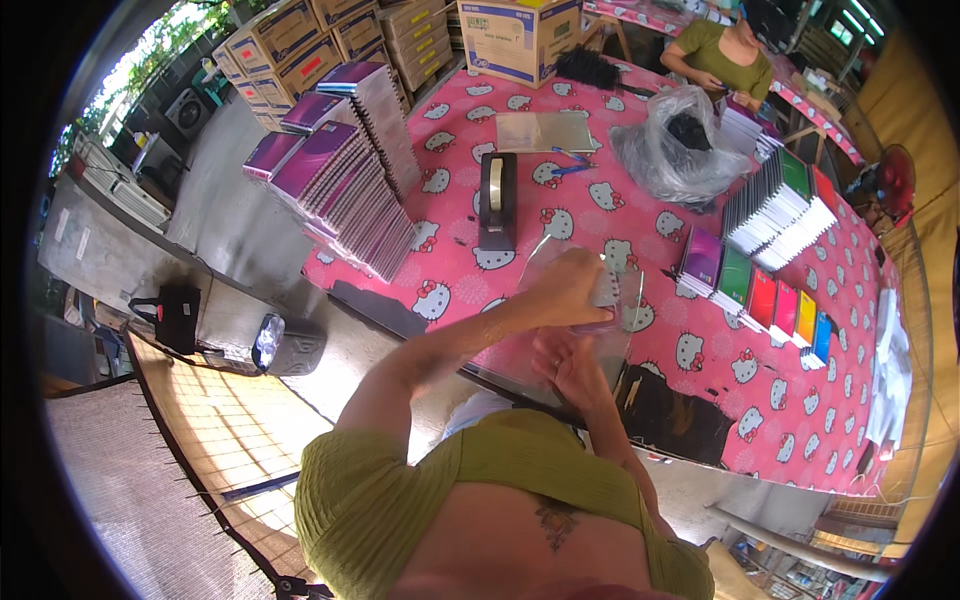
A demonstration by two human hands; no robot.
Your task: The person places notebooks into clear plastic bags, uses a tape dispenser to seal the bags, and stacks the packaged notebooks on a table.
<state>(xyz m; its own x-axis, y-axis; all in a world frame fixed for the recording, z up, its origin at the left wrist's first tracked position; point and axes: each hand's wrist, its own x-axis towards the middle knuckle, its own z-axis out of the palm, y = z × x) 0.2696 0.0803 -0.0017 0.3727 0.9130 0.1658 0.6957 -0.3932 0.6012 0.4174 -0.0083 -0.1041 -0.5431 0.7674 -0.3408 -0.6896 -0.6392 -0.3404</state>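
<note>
Near the table's front edge my left hand (pixel 568 288) is closed, with its fingers bent down over a clear plastic sheet or sleeve (pixel 632 298). What its fingertips grip is hidden. Just nearer to me, my right hand (pixel 572 366) has its palm partly turned up and its fingers curled. It is by the lower edge of the plastic; whether it pinches anything I cannot make out. Beyond my hands stands a black tape dispenser (pixel 497 205) with a roll of tape. Blue pens (pixel 573 165) lie to its right, below a flat clear plastic stack (pixel 543 132).
Tall stacks of purple spiral notebooks (pixel 345 190) stand at the table's left. Colourful notebooks (pixel 752 285) are piled at the right, by a crumpled plastic bag (pixel 678 145). A carton (pixel 515 40) sits at the far edge. Another person (pixel 722 60) works at the back right.
</note>
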